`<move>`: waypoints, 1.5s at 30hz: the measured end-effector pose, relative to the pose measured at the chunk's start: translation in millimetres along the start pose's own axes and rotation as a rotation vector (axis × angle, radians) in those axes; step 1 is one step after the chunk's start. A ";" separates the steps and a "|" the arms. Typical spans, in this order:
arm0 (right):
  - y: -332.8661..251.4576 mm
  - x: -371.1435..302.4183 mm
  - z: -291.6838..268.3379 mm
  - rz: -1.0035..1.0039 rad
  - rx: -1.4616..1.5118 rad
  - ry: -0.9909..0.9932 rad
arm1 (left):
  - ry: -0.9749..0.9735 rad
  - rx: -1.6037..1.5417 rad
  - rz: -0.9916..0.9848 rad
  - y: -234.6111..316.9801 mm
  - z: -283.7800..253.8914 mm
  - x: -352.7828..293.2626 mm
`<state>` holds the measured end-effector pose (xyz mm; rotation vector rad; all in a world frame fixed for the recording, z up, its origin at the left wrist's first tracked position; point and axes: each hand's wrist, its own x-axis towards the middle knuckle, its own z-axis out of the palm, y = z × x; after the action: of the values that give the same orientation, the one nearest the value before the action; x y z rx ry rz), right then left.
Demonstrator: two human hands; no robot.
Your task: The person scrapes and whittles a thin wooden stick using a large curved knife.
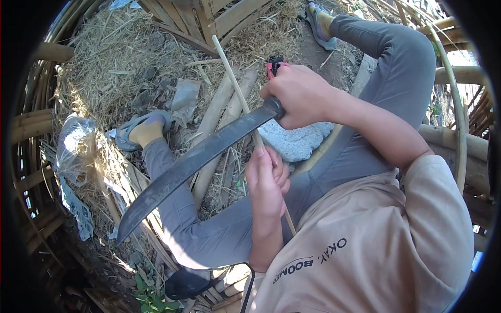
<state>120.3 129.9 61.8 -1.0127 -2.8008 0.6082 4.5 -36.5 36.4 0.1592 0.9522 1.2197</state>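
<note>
My right hand (305, 96) is closed round the handle of a machete (195, 160), with a red and black part of it showing beyond the fingers. The long dark blade slants down to the left, its curved tip over my left leg. Below it, my left hand (267, 180) grips a thin pale bamboo strip (232, 75). The strip runs from near my shirt up past the blade, crossing it close to the handle. Whether the edge touches the strip, I cannot tell. Just right of the strip lies a grey stone (296, 140), partly hidden by my hands.
A wooden slatted crate (237, 23) stands at the far side. Dry straw (112, 62) covers the ground, with bamboo poles (214, 122) lying on it. A clear plastic bag (75, 146) is at the left. Bamboo walling (462, 75) curves round both sides.
</note>
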 end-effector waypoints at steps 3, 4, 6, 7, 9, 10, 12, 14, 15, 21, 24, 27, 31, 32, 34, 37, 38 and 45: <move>-1.9 8.0 -0.5 0.069 -0.035 -0.059 | 0.100 0.098 0.058 -1.3 3.1 -2.0; -2.5 8.2 -0.3 0.067 -0.033 -0.059 | 0.107 0.107 0.068 -0.8 5.7 -4.4; -1.9 4.3 3.1 0.075 0.026 -0.053 | 0.107 0.120 0.073 0.5 9.3 -8.2; 6.6 5.8 4.9 0.080 0.026 -0.051 | 0.105 0.106 0.096 2.2 10.3 -10.5; 30.2 12.8 9.0 0.059 0.014 0.268 | 0.104 0.099 0.111 5.0 11.1 -14.5; 38.1 13.8 8.4 0.072 0.006 0.241 | 0.100 0.123 0.118 5.7 12.4 -14.3; 42.6 11.4 7.0 0.069 -0.010 0.237 | 0.075 0.111 0.117 3.8 11.5 -13.2; 42.2 13.6 3.4 0.160 -0.012 0.135 | 0.067 0.104 0.107 4.5 9.1 -9.3; 43.4 14.1 4.5 0.159 -0.012 0.132 | 0.057 0.100 0.091 4.3 8.3 -8.8; 42.6 23.9 5.0 0.128 -0.089 0.143 | 0.088 0.088 0.093 6.2 5.6 -10.3; 54.1 23.5 7.6 0.115 -0.117 0.154 | 0.088 0.079 0.091 2.6 2.9 -7.6; 84.8 19.2 0.3 0.265 -0.075 0.272 | 0.057 0.017 0.090 3.6 -0.4 -8.7; 80.6 13.1 -5.7 0.228 0.048 0.279 | -0.032 0.015 0.085 0.9 2.9 -1.9; 69.6 8.1 -5.6 0.201 0.101 0.219 | -0.045 0.008 0.040 -2.1 5.5 0.1; 45.3 2.3 8.1 0.126 0.057 0.165 | -0.031 0.020 0.000 -5.0 6.0 1.5; 30.3 0.2 11.0 0.073 -0.021 0.120 | 0.055 0.118 0.073 -11.6 5.3 0.9; 27.5 2.6 9.3 0.061 -0.050 0.128 | 0.055 0.133 0.102 -11.6 6.7 0.2; 53.3 12.5 -2.2 0.152 -0.005 0.231 | 0.064 0.149 0.120 -3.8 21.8 -18.2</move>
<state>142.7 175.8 41.9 -1.2198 -2.5450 0.4653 21.9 -45.3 57.5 0.3005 1.1033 1.2696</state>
